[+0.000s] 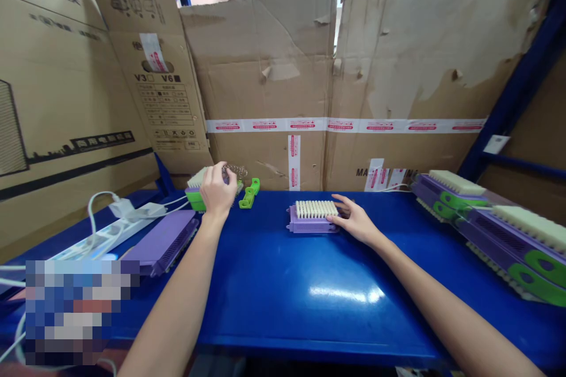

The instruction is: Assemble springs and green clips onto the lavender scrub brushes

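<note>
At the back left, my left hand (217,191) has its fingers curled in beside a tangle of thin wire coils (236,171); what the fingertips hold is hidden. Behind that hand, a cream-topped block with a green side (194,193) is partly covered. Just right of it lies a bright green plastic bracket (250,194). In the middle of the table sits a purple block with rows of cream teeth on top (313,225). My right hand (354,221) grips its right end, thumb at the front and fingers behind.
Purple, green and cream units (499,238) line the right side. On the left are a purple casing (163,238) and a white power strip (115,235) with cables. Cardboard sheets (265,82) wall the back of the blue table (283,288). A blurred patch covers the lower left.
</note>
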Motion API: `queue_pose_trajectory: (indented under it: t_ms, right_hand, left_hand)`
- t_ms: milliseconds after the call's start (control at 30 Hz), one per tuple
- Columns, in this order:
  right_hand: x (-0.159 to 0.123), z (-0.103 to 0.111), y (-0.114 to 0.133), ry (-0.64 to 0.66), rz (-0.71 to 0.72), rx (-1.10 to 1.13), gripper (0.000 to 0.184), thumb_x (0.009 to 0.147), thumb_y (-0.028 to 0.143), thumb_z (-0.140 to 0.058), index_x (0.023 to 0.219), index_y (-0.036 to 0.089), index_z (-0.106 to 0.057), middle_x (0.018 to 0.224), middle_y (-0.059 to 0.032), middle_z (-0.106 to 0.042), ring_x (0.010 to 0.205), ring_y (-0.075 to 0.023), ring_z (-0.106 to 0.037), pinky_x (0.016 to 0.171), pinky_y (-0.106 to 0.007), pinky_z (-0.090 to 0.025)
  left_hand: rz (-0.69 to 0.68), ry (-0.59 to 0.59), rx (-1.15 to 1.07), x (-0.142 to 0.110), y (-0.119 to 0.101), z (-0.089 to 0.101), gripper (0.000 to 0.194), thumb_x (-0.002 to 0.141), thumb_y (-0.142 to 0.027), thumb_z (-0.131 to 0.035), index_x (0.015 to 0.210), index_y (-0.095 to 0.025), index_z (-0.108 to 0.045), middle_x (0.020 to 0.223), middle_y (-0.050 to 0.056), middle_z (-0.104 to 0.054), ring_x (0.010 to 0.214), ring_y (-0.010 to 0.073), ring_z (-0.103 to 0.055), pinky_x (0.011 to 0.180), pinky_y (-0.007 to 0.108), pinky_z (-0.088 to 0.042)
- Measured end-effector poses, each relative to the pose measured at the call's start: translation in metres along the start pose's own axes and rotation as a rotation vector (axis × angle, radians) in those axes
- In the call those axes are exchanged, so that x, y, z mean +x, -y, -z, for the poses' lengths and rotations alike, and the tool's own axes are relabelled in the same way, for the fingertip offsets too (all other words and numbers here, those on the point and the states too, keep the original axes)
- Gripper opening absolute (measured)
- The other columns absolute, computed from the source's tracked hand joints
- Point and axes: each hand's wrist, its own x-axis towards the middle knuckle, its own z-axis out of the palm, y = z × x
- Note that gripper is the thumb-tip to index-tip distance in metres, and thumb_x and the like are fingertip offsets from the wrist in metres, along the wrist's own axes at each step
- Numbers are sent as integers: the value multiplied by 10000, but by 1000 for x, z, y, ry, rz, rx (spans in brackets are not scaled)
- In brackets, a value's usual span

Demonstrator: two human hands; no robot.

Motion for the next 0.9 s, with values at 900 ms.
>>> queue_pose_trajectory:
  t_ms: [900]
  right_hand:
    - [0, 0, -2, -2, 7, -8, 729, 669, 391, -736, 1310, 214, -438, 1226, -121, -599, 1134, -250, -570, 1006, -438, -434]
  left_hand:
    - [-37, 632, 425, -8, 18, -14, 318, 814, -229, -406, 957, -152, -679, 936, 194, -666, 969, 328, -596, 734, 400, -494]
